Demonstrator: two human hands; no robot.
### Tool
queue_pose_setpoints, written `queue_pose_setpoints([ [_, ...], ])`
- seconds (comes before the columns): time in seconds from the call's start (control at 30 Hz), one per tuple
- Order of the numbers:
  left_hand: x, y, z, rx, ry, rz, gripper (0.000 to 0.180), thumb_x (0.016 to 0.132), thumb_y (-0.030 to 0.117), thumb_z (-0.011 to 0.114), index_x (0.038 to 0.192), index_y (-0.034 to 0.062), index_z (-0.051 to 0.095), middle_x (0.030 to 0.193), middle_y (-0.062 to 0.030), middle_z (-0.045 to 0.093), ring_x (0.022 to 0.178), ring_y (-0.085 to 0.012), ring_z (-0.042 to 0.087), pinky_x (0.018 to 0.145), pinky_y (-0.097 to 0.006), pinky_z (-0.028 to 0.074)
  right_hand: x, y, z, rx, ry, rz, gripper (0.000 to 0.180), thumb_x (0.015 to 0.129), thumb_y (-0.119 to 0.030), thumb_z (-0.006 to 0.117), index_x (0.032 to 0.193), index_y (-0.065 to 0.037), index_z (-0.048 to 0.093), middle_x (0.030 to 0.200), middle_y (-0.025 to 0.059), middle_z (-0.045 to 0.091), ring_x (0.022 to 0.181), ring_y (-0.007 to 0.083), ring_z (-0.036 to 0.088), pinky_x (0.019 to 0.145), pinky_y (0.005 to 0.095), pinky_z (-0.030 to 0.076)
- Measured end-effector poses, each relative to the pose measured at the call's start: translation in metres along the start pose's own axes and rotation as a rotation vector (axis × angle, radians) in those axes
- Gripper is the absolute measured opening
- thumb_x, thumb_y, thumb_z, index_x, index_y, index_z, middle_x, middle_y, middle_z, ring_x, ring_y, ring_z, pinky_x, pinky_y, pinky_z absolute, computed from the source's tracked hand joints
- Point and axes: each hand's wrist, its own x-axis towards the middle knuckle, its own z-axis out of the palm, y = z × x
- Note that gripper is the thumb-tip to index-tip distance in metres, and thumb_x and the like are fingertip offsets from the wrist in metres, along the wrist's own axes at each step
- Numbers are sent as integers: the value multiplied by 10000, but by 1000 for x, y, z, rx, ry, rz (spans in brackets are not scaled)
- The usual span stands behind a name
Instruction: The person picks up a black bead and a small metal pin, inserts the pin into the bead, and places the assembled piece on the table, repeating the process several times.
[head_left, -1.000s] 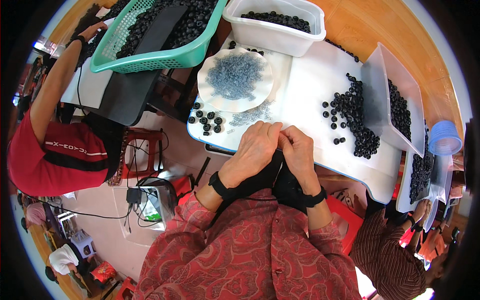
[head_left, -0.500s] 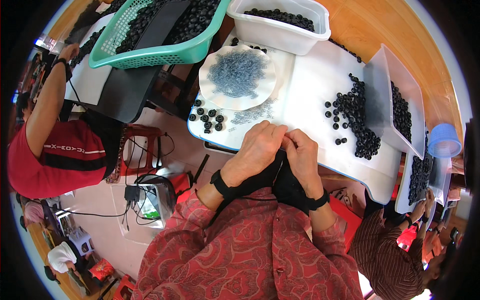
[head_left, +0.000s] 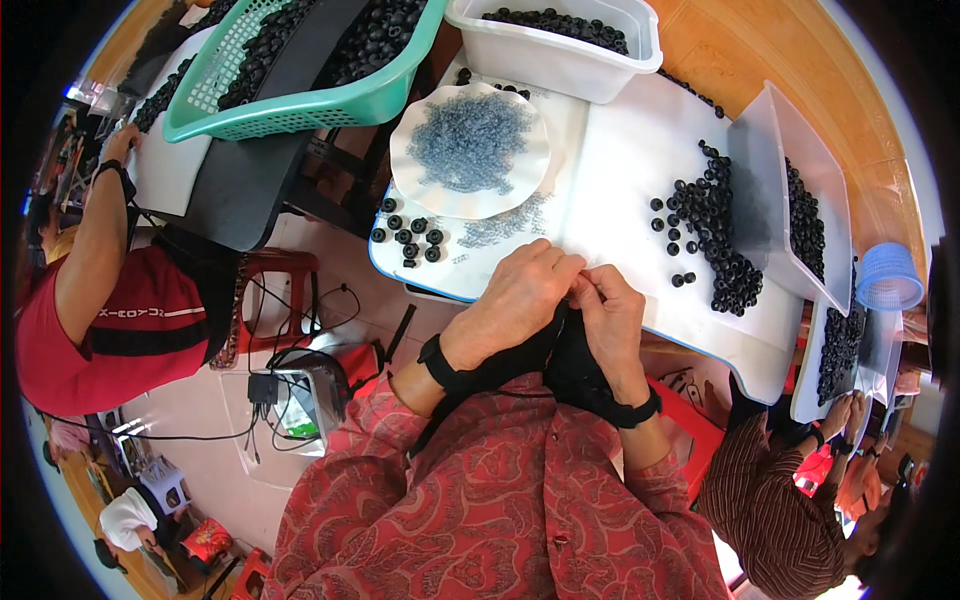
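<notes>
My left hand (head_left: 520, 300) and my right hand (head_left: 610, 325) meet just above the table's near edge. Thumbs and fingertips are pinched together; whatever they hold is hidden behind the fingers. Beyond my left hand, a wavy-rimmed white plate (head_left: 540, 160) bears a heap of tiny translucent grey-blue pieces (head_left: 468, 142). More of these loose pieces (head_left: 505, 222) are scattered on the table below the plate. Left of them sits a small group of round black parts with holes (head_left: 410, 236). A larger pile of similar black parts (head_left: 715, 230) spreads to the right of my hands.
A white tub (head_left: 545, 58) and a green basket (head_left: 290, 122) of black parts stand at the back. A translucent bin (head_left: 765, 195) lies at the right, near a blue plastic cup-shaped basket (head_left: 888, 277). Co-workers sit left (head_left: 110, 330) and right (head_left: 780, 500); cables (head_left: 263, 388) lie on the left.
My hands stay close together, with the right hand shifted slightly right and its fingers turned a little. The view has tilted slightly. The left co-worker's hand has moved down a bit.
</notes>
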Motion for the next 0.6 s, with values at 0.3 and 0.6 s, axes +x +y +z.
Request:
queue_pose_setpoints([
  [0.3, -2, -6, -1, -314, 146, -107, 241, 870, -9, 636, 1110, 4, 646, 976, -153, 651, 889, -328, 621, 765, -388, 515, 1, 1, -2, 16, -23, 26, 111, 935, -91, 679, 884, 3, 648, 656, 84, 669, 600, 131, 639, 560, 273, 494],
  [0.6, 33, 19, 30, -314, 174, -51, 378, 954, 212, 600, 1237, -37, 567, 1266, -221, 524, 1129, -393, 492, 981, -456, 422, -2, 15, -5, 48, -39, 13, 79, 949, -10, 604, 991, 45, 642, 909, 58, 678, 846, 97, 580, 750, 257, 491],
])
